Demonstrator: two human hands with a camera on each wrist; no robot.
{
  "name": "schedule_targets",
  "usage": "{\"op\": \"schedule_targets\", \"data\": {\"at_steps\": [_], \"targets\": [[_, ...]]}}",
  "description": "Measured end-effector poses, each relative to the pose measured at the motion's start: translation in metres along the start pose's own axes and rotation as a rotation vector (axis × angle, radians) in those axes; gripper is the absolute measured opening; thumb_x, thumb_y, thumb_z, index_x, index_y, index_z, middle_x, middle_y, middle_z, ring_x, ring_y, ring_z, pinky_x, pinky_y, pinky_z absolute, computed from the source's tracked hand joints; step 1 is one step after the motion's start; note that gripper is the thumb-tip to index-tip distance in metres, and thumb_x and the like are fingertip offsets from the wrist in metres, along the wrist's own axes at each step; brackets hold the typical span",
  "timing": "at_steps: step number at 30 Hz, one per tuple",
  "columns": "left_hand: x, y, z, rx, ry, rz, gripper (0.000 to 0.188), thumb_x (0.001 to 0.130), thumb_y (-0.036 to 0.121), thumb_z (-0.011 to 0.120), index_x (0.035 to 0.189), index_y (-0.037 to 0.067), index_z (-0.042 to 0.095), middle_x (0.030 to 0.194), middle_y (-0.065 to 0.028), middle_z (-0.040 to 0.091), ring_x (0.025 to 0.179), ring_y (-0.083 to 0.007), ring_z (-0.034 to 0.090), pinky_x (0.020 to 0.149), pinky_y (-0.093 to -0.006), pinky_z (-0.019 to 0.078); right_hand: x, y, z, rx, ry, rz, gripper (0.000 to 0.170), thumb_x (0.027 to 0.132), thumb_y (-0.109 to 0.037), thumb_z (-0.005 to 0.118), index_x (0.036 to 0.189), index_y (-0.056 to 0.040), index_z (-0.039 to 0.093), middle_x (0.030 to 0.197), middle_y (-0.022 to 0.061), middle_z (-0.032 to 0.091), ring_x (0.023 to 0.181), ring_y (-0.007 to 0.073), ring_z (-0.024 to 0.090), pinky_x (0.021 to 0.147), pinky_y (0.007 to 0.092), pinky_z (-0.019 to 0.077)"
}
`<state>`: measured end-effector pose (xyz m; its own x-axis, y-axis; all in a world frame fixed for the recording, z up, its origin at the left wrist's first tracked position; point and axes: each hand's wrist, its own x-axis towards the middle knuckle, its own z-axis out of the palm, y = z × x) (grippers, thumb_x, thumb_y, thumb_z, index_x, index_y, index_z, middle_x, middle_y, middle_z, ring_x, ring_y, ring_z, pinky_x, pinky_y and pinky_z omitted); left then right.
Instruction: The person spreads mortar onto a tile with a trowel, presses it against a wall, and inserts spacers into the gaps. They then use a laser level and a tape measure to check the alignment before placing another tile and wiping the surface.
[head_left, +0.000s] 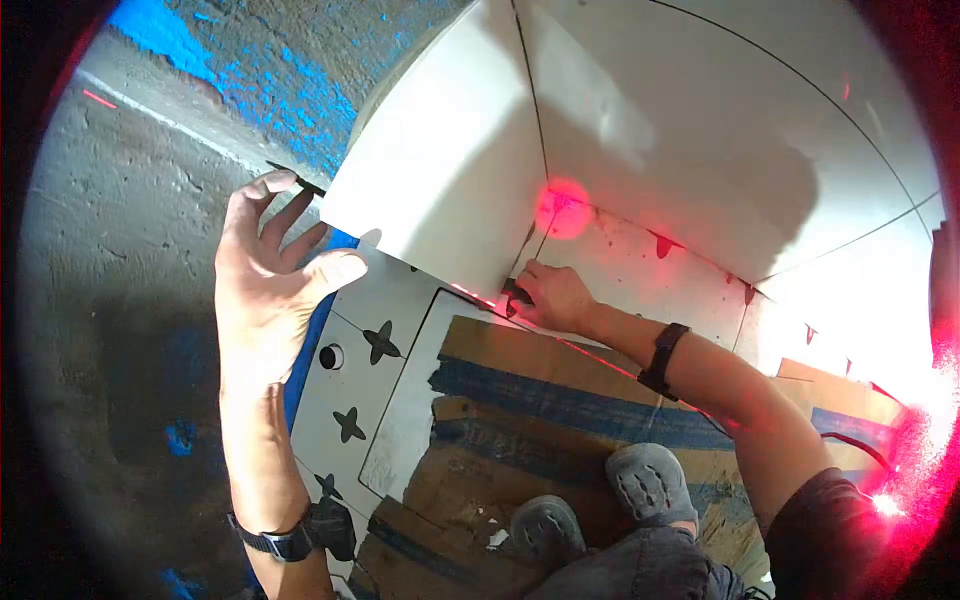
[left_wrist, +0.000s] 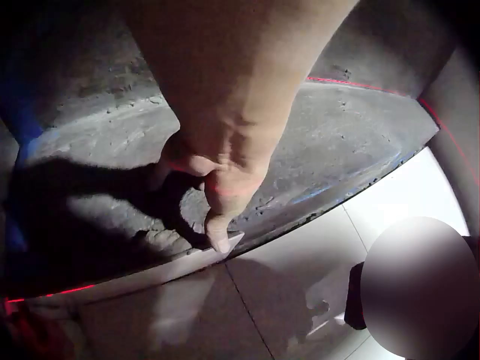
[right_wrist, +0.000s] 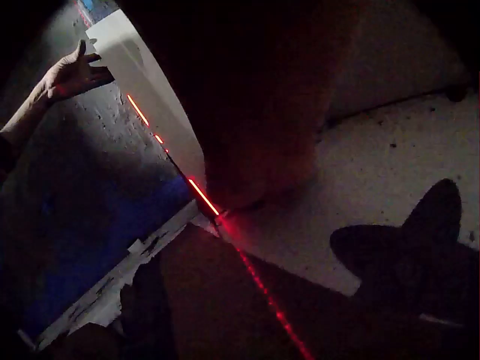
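My left hand is beside the left edge of a white wall tile, fingers spread and loosely bent, thumb out below the tile's corner. A thin black piece sticks out at that edge, by the index fingertip. In the left wrist view the thumb overlaps the tile's edge. Low in the corner, where the wall tile meets another white tiled wall, my right hand pinches a small black piece with curled fingers. Its exact kind is hidden by the fingers. The right wrist view is mostly dark there.
Cardboard covers the floor under the person's grey clogs. Black star-shaped pieces sit at the pale tile joints, near a small round hole. A red laser line crosses the corner. Rough grey concrete is at left.
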<state>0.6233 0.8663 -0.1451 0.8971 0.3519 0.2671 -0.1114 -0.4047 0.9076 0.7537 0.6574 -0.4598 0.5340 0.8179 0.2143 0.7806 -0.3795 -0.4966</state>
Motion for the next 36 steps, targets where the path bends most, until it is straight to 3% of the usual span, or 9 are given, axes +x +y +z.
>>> {"op": "schedule_targets", "data": {"at_steps": [2,6,8,10,24,27,30,34,36], "targets": [[0.002,-0.006,0.0,0.079,0.003,0.039,0.084,0.073,0.01,0.094,0.139,0.0,0.042,0.134,-0.0171,0.053,0.125,-0.0308,0.059,0.102,-0.0432,0.0558,0.002,-0.005,0.008,0.011,0.095,-0.045,0.029,0.086,-0.032,0.071,0.092,-0.0047,0.063,0.092,0.0132,0.061,0.077,0.0357,0.067,0.067,0.049,0.0557],[0.002,-0.012,0.003,0.206,0.022,0.049,0.083,0.074,0.009,0.093,0.138,0.001,0.042,0.133,-0.0178,0.054,0.124,-0.0307,0.059,0.102,-0.0436,0.0565,0.004,-0.003,0.028,-0.027,0.021,0.041,0.031,0.087,-0.032,0.072,0.101,-0.0054,0.064,0.103,0.016,0.063,0.086,0.0361,0.069,0.071,0.049,0.0578],[0.001,-0.014,0.004,0.161,0.068,0.047,0.088,0.068,0.019,0.098,0.134,-0.003,0.044,0.135,-0.0175,0.049,0.132,-0.0335,0.052,0.107,-0.051,0.0515,0.003,-0.002,0.029,-0.038,0.069,-0.008,0.026,0.086,-0.028,0.071,0.097,-0.0054,0.063,0.101,0.0146,0.063,0.084,0.0359,0.069,0.071,0.0487,0.0576],[0.001,-0.021,0.005,0.132,0.082,0.067,0.088,0.07,0.019,0.097,0.136,-0.004,0.043,0.137,-0.0176,0.049,0.133,-0.0349,0.053,0.108,-0.05,0.0514,0.005,-0.003,0.029,-0.02,0.192,-0.034,0.02,0.087,-0.026,0.071,0.087,-0.0075,0.063,0.088,0.0139,0.062,0.073,0.0347,0.067,0.065,0.0483,0.0552],[-0.002,-0.033,0.012,0.197,0.094,0.258,0.077,0.078,0.009,0.091,0.138,-0.003,0.043,0.132,-0.0184,0.056,0.127,-0.0296,0.056,0.108,-0.0423,0.0505,0.009,-0.004,0.026,-0.003,0.016,0.103,0.03,0.094,-0.035,0.064,0.095,-0.0054,0.061,0.096,0.0153,0.067,0.082,0.037,0.07,0.07,0.051,0.0551],[-0.003,-0.032,0.011,0.158,0.105,0.222,0.075,0.08,0.009,0.09,0.138,-0.002,0.044,0.133,-0.0179,0.056,0.128,-0.0283,0.055,0.108,-0.0428,0.0494,0.008,-0.004,0.023,-0.002,0.021,0.085,0.026,0.094,-0.032,0.063,0.095,-0.0057,0.06,0.095,0.0158,0.068,0.086,0.0377,0.07,0.072,0.0523,0.0551],[-0.002,-0.027,0.005,0.129,0.081,0.157,0.083,0.075,0.013,0.093,0.138,-0.005,0.042,0.138,-0.0186,0.05,0.134,-0.036,0.053,0.109,-0.051,0.0502,0.01,-0.001,0.019,0.043,-0.006,0.078,0.026,0.092,-0.03,0.064,0.097,-0.0053,0.061,0.094,0.017,0.067,0.088,0.038,0.069,0.074,0.0529,0.0548],[-0.004,-0.015,-0.005,-0.098,-0.011,0.089,0.062,0.084,0.002,0.084,0.135,0.001,0.049,0.141,-0.018,0.053,0.136,-0.0333,0.051,0.116,-0.047,0.0418,0.018,0.009,0.007,0.156,-0.083,0.028,0.027,0.086,-0.029,0.066,0.098,-0.0045,0.064,0.093,0.0197,0.069,0.087,0.041,0.069,0.074,0.0542,0.0542],[-0.001,-0.017,-0.016,-0.112,0.027,0.032,0.047,0.091,0.008,0.079,0.13,0.002,0.054,0.142,-0.0168,0.054,0.138,-0.0353,0.05,0.116,-0.0505,0.0405,0.027,0.018,-0.003,0.221,-0.142,0.026,0.028,0.084,-0.029,0.067,0.098,-0.0043,0.065,0.093,0.0205,0.07,0.087,0.0423,0.069,0.074,0.0544,0.054]]}}
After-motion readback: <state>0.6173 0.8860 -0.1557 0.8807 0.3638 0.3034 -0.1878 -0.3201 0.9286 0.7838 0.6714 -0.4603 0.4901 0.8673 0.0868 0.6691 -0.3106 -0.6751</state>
